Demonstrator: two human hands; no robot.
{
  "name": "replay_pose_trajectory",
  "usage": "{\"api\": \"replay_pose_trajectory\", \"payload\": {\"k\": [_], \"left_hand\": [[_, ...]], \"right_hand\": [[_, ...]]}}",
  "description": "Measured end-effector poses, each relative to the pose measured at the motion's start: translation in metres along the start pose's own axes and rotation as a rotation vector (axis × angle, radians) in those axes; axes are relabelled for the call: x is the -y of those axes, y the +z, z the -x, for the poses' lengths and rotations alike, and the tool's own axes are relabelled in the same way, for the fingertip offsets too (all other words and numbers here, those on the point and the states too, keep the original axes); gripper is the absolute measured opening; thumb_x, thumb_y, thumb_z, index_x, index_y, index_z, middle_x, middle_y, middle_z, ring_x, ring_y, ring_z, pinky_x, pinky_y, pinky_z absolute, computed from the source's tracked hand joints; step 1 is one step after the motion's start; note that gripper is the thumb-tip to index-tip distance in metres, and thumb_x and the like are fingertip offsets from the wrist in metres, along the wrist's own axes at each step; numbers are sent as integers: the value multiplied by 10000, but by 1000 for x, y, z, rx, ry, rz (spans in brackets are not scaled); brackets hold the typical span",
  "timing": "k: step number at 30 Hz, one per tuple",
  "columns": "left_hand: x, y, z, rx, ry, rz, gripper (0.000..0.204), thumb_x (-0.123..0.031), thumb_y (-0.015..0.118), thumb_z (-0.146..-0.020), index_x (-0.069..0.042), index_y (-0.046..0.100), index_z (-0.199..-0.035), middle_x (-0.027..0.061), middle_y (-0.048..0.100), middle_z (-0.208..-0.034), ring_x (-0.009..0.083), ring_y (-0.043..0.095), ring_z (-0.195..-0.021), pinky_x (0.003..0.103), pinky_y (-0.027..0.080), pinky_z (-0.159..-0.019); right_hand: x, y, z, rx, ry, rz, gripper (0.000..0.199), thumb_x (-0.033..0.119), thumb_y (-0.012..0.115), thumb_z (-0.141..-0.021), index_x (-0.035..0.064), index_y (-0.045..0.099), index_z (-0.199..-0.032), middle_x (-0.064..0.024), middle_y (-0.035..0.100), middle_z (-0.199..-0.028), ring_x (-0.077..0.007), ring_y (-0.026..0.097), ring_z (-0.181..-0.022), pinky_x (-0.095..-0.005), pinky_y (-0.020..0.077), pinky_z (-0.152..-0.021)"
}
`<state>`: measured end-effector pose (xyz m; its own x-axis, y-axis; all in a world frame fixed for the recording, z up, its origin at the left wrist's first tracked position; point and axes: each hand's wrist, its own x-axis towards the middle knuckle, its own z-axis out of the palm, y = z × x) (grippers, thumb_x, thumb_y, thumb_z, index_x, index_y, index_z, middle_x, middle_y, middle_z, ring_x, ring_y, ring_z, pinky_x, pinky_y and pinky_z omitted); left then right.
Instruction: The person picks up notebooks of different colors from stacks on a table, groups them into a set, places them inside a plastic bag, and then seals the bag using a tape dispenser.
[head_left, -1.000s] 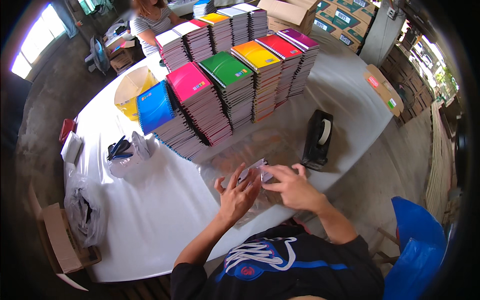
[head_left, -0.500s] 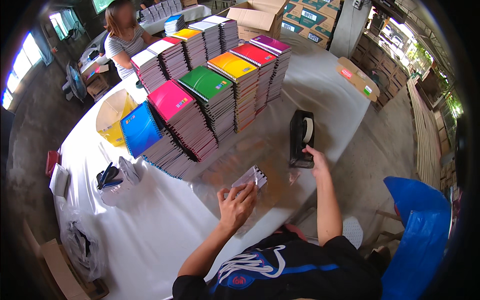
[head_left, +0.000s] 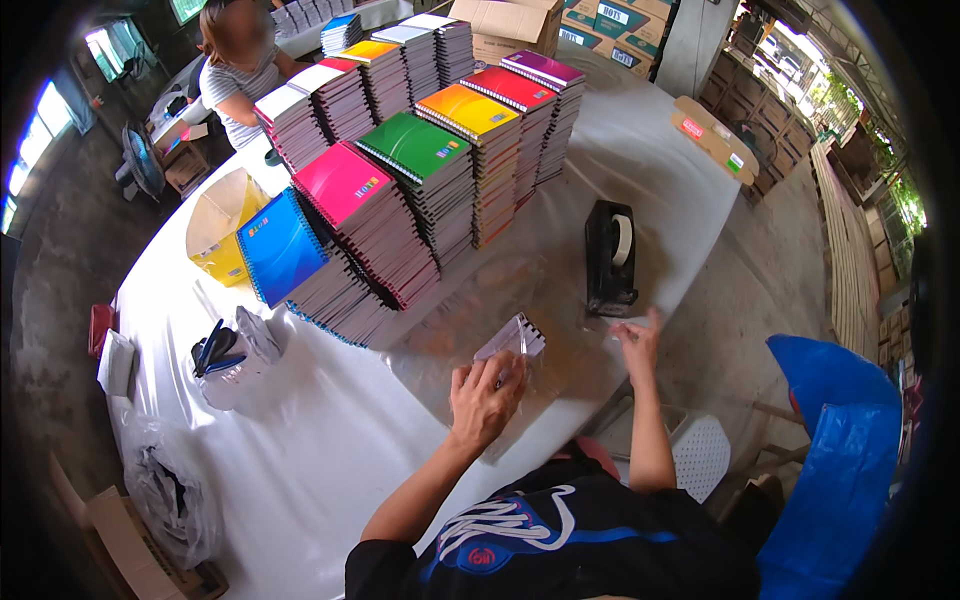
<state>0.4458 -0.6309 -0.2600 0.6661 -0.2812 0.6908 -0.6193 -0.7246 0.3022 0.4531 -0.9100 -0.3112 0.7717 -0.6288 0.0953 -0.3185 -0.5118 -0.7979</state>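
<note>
My left hand (head_left: 488, 402) is closed over a small spiral-bound notebook bundle (head_left: 518, 335) in clear plastic, with the fingers curled on its near end. Under the bundle lies a clear plastic sheet (head_left: 430, 365) on the table. To the right, my right hand (head_left: 640, 352) is just off the near end of a black tape dispenser (head_left: 603, 270). Its thumb and fingers pinch what looks like a short strip of clear tape (head_left: 603, 323), while one finger points up. A white tape roll (head_left: 622, 240) sits in the dispenser.
Tall stacks of spiral notebooks (head_left: 415, 160) in several colours stand ahead. A yellow container (head_left: 215, 235) and a cup with scissors (head_left: 222, 365) are on the left of the white-covered table (head_left: 300, 480). A cardboard piece (head_left: 712, 140) lies far right. Across the table is another person (head_left: 235, 85).
My right hand has drawn away from the tape dispenser toward me, with what seems a piece of tape. My left hand has shifted slightly right and curled tighter on the bundle.
</note>
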Motion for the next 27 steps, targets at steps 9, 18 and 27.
{"api": "replay_pose_trajectory", "payload": {"k": [9, 18, 27], "left_hand": [[5, 6, 4, 5, -42, 104, 392, -88, 735, -681, -83, 587, -1043, 12, 619, -868, 186, 593, -790, 324, 416, -650], [5, 12, 12, -27, -136, 226, 553, -93, 735, -675, -51, 510, -1179, 56, 620, -914, 215, 594, -843, 337, 447, -666], [-4, -23, -22, 278, -143, 3, 492, -331, 751, -644, -107, 639, -1067, 73, 526, -1122, 258, 526, -976, 404, 388, -763]], "right_hand": [[91, -17, 41, 48, -557, -103, 86, 106, 618, -838, 39, 671, -827, -28, 629, -733, -171, 579, -668, -302, 434, -633], [123, 32, 89, 686, 81, -520, 337, 247, 659, -856, -4, 629, -633, 20, 496, -501, -37, 409, -432, -204, 283, -406], [53, 66, 94, 608, 65, -527, 447, 359, 681, -827, -2, 607, -574, -14, 508, -470, -60, 431, -418, -275, 322, -399]]}}
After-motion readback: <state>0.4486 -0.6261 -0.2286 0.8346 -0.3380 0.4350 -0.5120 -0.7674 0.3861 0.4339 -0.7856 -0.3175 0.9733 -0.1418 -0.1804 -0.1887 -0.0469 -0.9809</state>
